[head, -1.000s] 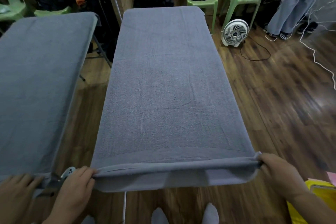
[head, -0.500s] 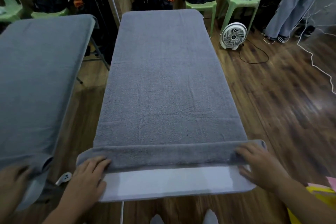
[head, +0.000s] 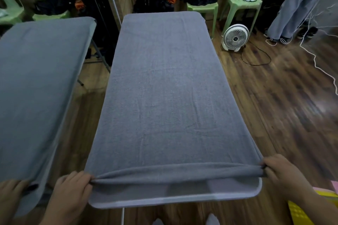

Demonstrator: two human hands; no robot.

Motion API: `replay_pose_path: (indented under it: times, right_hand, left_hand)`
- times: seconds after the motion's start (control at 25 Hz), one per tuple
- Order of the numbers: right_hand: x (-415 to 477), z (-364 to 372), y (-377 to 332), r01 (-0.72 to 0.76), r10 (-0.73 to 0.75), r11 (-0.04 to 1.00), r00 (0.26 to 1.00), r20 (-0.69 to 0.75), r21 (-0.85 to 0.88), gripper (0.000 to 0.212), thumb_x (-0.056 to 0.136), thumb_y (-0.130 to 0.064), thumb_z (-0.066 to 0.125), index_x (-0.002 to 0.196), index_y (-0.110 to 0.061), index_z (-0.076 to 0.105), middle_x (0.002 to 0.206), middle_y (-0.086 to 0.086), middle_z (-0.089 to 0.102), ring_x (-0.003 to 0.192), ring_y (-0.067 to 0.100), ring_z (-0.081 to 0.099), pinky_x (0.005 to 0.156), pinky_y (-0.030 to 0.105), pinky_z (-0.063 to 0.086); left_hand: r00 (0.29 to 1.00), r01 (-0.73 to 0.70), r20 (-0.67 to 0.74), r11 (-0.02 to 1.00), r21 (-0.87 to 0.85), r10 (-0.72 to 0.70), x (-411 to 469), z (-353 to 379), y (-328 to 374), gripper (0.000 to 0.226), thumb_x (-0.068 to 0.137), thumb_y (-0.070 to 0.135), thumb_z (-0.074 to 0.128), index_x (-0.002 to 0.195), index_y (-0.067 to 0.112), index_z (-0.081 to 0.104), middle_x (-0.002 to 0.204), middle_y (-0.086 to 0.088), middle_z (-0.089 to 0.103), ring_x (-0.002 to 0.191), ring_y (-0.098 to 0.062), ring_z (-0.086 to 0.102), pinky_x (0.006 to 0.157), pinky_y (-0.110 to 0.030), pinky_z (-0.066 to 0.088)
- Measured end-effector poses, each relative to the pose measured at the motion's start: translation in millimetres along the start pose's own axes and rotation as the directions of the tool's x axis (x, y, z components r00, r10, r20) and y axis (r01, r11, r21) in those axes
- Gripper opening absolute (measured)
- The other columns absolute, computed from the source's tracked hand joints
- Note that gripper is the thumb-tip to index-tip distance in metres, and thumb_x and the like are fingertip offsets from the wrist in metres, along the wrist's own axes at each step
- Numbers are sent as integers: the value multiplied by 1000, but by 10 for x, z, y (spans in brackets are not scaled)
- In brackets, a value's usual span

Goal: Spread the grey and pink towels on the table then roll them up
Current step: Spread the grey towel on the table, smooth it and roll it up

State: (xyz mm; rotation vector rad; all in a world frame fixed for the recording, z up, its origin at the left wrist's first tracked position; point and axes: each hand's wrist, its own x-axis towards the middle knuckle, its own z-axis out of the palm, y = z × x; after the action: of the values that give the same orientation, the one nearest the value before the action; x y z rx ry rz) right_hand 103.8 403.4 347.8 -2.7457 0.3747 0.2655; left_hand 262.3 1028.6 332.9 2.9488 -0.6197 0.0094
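Note:
A grey towel (head: 164,97) lies spread flat along a narrow white table (head: 173,202), covering nearly all of it. Its near end is turned over into a thin roll (head: 173,173) that runs across the table's width. My left hand (head: 73,190) pinches the left end of that roll, and my right hand (head: 281,171) pinches the right end. A strip of the table in front of the roll is bare. A bit of pink (head: 334,186) shows at the lower right edge; I cannot tell what it is.
A mirror (head: 36,78) on the left repeats the table, towel and a hand. A yellow basket (head: 301,210) stands on the floor at my right. A white fan (head: 235,37) with its cord, green chairs (head: 241,3) and a standing person (head: 292,9) are beyond the table.
Half a second ago my palms lay flat on a wide fold of the towel's near end. Now the fold is a thinner roll, and both hands pinch its ends.

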Motion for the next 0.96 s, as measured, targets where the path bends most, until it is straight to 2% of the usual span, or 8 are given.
replay_pose_path:
  times: [0.16, 0.24, 0.36, 0.48, 0.6, 0.68, 0.76, 0.96]
  right_hand:
    - [504, -120, 11, -41, 39, 998, 997, 62, 42, 32, 95, -15, 50, 83, -44, 59, 87, -12, 64, 86, 8, 56, 71, 31, 44]
    - [585, -124, -154, -21, 17, 997, 998, -60, -68, 23, 95, -18, 52, 99, -37, 65, 98, -7, 65, 96, 19, 57, 81, 36, 47]
    - [310, 65, -407, 217, -267, 942, 946, -182, -256, 29, 75, -17, 74, 103, -16, 70, 103, 3, 66, 96, 26, 59, 85, 42, 52]
    - [217, 290, -342, 147, -185, 962, 970, -155, -230, 44, 73, -20, 74, 116, -12, 68, 118, 5, 67, 107, 25, 61, 93, 43, 52]
    - [307, 317, -264, 112, -146, 983, 959, -243, -146, 25, 84, -24, 49, 95, -16, 70, 100, 2, 69, 95, 23, 62, 95, 35, 43]
    - [257, 243, -274, 91, -120, 987, 964, -238, -129, 12, 85, -19, 55, 84, -25, 65, 89, -4, 67, 87, 17, 60, 101, 37, 40]
    - [184, 158, -221, 48, -63, 995, 981, -186, -85, 24, 81, -8, 66, 77, -31, 60, 80, -11, 62, 78, 9, 55, 103, 45, 42]
    - [503, -35, -231, 28, -20, 998, 990, -140, 57, 25, 90, -15, 46, 74, -27, 61, 73, -8, 60, 81, 11, 50, 73, 37, 42]
  left_hand:
    - [996, 88, 27, 996, 16, -89, 447, -109, 1, 18, 90, 23, 50, 90, 40, 54, 80, 14, 60, 75, -13, 55, 73, -40, 37]
    - [991, 131, 7, 990, 51, -132, 562, -87, 70, 17, 93, 24, 50, 98, 39, 55, 94, 7, 65, 86, -17, 57, 81, -45, 42]
    - [1000, -19, -22, 994, 105, 22, 346, 80, 236, 40, 78, 32, 48, 113, 22, 65, 117, -3, 62, 107, -29, 57, 102, -54, 36]
    - [994, -105, 34, 991, 87, 102, 249, 192, 234, 56, 74, 32, 45, 124, 15, 64, 127, -7, 60, 112, -28, 55, 105, -50, 35]
    - [998, -18, 55, 999, 44, 16, 407, 178, 190, 44, 83, 30, 39, 113, 19, 69, 114, -2, 67, 104, -23, 58, 101, -41, 37]
    - [999, 14, 38, 1000, -5, -14, 400, 122, 214, 35, 84, 31, 38, 101, 27, 68, 100, 4, 68, 95, -20, 61, 93, -42, 44]
    - [1000, 14, -2, 1000, -25, -14, 293, 53, 234, 28, 82, 31, 38, 91, 31, 65, 87, 9, 66, 83, -17, 59, 81, -42, 45]
    - [1000, -1, 2, 1000, 22, 1, 480, -75, 204, 26, 82, 33, 37, 91, 35, 62, 81, 13, 65, 80, -16, 59, 79, -40, 38]
